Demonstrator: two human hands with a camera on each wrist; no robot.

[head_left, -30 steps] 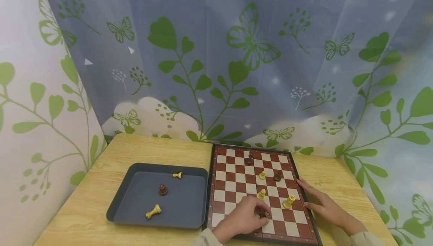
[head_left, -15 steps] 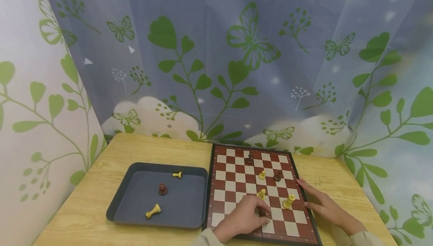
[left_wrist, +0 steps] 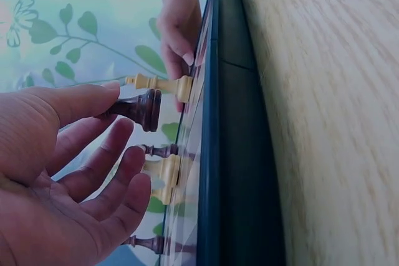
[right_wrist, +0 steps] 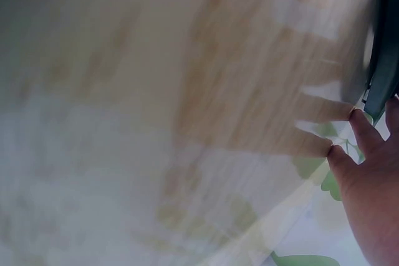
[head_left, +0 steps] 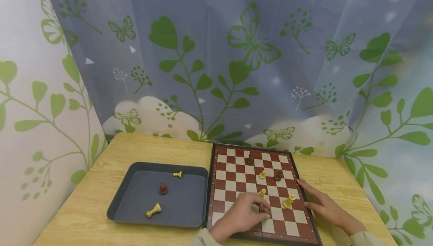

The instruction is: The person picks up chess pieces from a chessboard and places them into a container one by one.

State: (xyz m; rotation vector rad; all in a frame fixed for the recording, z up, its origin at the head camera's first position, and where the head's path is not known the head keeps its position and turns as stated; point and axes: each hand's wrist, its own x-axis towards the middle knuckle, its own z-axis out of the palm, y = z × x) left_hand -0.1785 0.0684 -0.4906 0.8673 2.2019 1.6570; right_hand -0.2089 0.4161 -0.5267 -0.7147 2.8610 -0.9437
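Plainly, one dark chess piece [left_wrist: 134, 109] is pinched between the thumb and finger of the left hand [head_left: 241, 213], its base tipped toward the chessboard [head_left: 240, 186] with a gap showing beneath it in the left wrist view, over the near part of the board; the other three fingers are loosely bent and hold nothing. One right hand [head_left: 321, 202] grips no piece, its fingers resting along the right edge of the board. Besides the held piece, five pieces stand on the squares, two dark and three yellow: one far dark piece [head_left: 250, 158] near the back edge, one right-side dark piece [head_left: 278, 175], one short yellow piece [head_left: 262, 175] between those two and the hands, one yellow piece [head_left: 262, 192] partly hidden just behind the left hand, and one tall yellow piece [head_left: 289, 201] near the right hand. Left of the board, one grey tray [head_left: 184, 202] carries three more: two yellow ones on their sides, a small yellow piece [head_left: 177, 174] and a larger yellow piece [head_left: 153, 210], with one dark tray piece [head_left: 163, 189] between them
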